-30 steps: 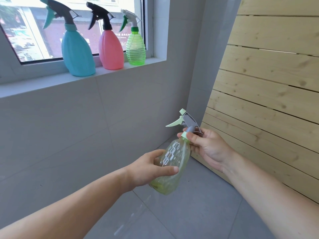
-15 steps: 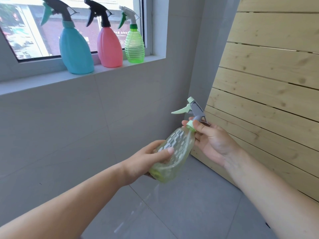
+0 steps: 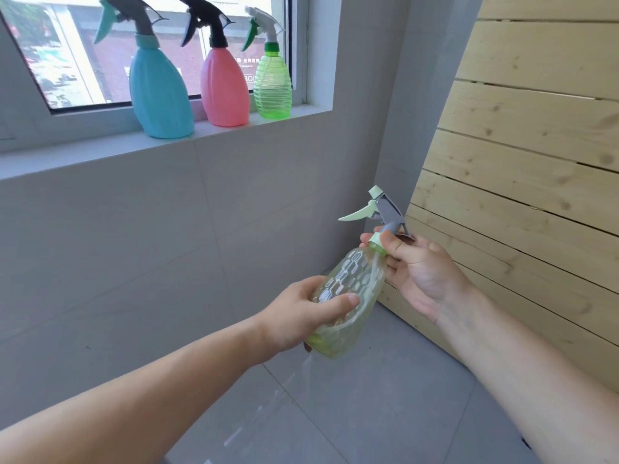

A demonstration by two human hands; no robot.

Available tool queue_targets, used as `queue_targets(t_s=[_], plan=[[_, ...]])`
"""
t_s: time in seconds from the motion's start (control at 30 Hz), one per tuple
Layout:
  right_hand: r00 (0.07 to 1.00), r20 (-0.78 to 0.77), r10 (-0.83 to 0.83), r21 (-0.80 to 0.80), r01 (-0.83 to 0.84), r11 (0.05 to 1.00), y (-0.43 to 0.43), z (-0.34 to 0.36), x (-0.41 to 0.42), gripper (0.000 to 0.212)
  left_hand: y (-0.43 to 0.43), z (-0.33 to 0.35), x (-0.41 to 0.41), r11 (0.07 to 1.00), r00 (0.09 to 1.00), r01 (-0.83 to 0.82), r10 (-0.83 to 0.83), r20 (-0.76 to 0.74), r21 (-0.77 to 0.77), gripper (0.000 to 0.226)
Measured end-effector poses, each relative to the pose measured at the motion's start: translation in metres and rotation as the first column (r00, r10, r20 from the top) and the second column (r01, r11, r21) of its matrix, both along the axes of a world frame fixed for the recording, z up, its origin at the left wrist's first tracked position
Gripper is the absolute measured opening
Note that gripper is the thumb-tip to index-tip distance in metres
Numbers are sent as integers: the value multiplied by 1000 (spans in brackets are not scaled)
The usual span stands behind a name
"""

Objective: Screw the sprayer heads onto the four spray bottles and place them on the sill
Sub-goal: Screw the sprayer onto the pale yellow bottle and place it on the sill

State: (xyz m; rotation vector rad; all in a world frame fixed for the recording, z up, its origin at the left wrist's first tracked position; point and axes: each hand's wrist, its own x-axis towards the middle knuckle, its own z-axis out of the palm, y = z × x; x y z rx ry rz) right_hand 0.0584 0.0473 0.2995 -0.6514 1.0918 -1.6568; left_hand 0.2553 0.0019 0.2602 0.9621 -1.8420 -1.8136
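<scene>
— What's cropped?
— The top edge clips the grey-and-teal sprayer head (image 3: 132, 15) and the black sprayer head (image 3: 204, 18).
— Hidden?
— The right hand's (image 3: 425, 272) thumb covers part of the pale-green screw collar (image 3: 375, 242); window lettering (image 3: 249, 63) is unreadable.

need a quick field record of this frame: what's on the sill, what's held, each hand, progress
sill: blue bottle, pink bottle, green bottle, upright in a row, sprayers fitted
held: clear bottle, tilted, above the floor
sprayer head: seated on the clear bottle's neck; how tight, cannot tell
left hand: grips the clear bottle's body
right hand: thumb and fingers pinch the sprayer head at its collar
right side: wooden panel
progress: three of four on the sill; fourth not yet placed
</scene>
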Motion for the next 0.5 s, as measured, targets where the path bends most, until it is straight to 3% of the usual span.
queue_targets(t_s=[0.17,0.27,0.4,0.5], plan=[[1000,6,19,20,-19,1000,1,1,-2,8,3,1,-2,998,998,-36,38,40,-56,57],[997,19,79,6,-79,997,4,3,-2,18,-1,5,0,990,995,-98,98,0,-97,49],[953,-215,215,133,-190,973,11,-1,15,35,-9,15,4,966,957,-251,238,-165,-61,44],[874,-401,274,154,-231,961,11,4,34,35,-14,20,9,960,935,-281,279,-218,23,46]])
